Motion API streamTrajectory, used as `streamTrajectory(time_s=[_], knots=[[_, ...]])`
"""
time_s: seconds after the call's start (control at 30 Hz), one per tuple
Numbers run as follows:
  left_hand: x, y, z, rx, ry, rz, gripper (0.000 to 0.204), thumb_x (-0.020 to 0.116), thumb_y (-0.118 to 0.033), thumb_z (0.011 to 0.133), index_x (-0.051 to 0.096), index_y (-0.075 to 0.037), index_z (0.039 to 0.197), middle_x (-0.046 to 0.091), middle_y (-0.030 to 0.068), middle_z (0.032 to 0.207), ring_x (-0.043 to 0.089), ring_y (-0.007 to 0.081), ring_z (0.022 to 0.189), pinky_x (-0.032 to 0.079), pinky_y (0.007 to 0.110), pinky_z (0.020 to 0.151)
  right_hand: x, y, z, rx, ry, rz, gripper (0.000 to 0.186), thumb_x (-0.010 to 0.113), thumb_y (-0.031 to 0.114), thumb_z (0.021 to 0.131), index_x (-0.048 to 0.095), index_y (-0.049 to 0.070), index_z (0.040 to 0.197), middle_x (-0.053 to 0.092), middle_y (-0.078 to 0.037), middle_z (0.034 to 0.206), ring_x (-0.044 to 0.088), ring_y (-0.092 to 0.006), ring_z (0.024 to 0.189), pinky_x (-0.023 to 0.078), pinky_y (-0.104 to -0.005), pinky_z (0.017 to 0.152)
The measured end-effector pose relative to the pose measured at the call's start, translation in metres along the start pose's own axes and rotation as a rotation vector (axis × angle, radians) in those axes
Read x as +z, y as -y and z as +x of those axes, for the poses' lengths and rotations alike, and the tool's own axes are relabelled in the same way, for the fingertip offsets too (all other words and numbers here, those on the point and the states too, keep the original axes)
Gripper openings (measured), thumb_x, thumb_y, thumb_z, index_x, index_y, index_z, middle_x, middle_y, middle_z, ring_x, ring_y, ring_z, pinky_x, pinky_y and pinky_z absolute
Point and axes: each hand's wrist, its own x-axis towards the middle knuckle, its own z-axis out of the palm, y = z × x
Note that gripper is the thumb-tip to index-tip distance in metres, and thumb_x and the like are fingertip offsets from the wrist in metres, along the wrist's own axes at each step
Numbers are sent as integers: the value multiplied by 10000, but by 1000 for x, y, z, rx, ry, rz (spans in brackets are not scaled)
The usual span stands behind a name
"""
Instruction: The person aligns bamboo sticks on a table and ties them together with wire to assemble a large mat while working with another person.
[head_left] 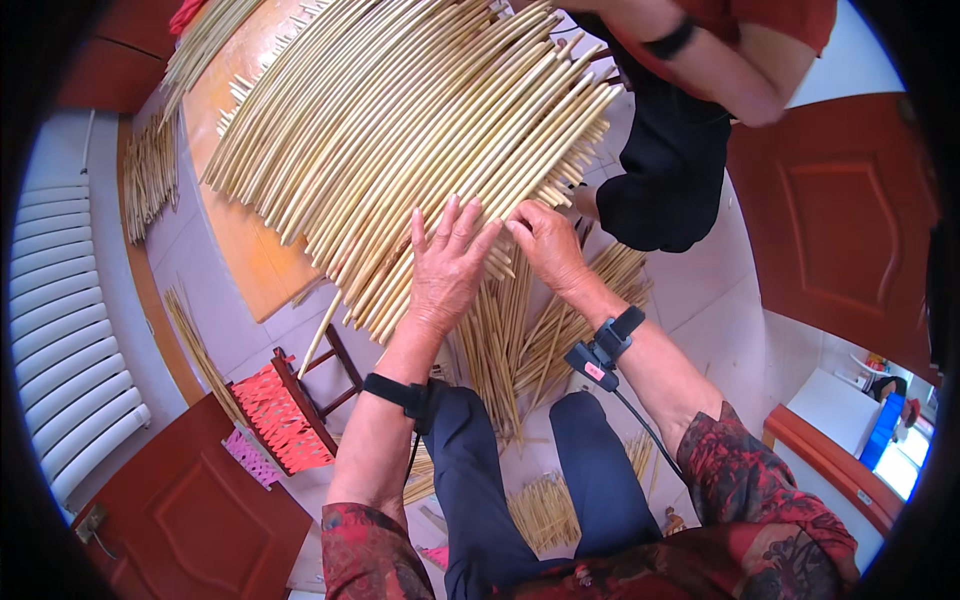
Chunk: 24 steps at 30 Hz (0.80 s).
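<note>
A big sheet of pale straw-coloured reed stalks (400, 110) lies side by side across a wooden board (245, 250). My left hand (448, 262) rests flat on the near ends of the stalks, fingers spread. My right hand (548, 245) sits just to its right, fingers curled down onto the stalk ends at the sheet's edge; whether it pinches a stalk I cannot tell. Both wrists wear black straps. Loose stalks (520, 330) hang and lie below my hands, above my dark trousers (480, 480).
Another person in a red top and black trousers (665, 150) stands at the far side, arm reaching over. A red woven stool (280, 415) stands at lower left. More stalks (150, 175) lie on the floor at left. A white radiator (60, 330) and red-brown doors surround.
</note>
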Motion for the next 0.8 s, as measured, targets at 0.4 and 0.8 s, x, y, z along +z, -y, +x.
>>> streamTrajectory(time_s=[0.4,0.8], knots=[[13,-4,-9,-67,65,71,475,479,-108,785,413,-204,1246,325,14,1352,233,244,1282,67,571,1008,1,-1,0,-24,125,-45,155,541,171,763,513,19,760,534,-156,762,540,-339,762,432,-411,657],[7,-9,-7,-79,37,16,530,462,-80,760,384,-205,1269,305,8,1362,250,222,1278,74,574,1008,-6,5,-6,-6,77,-148,126,547,151,760,517,38,807,547,-157,779,544,-340,754,429,-415,642]])
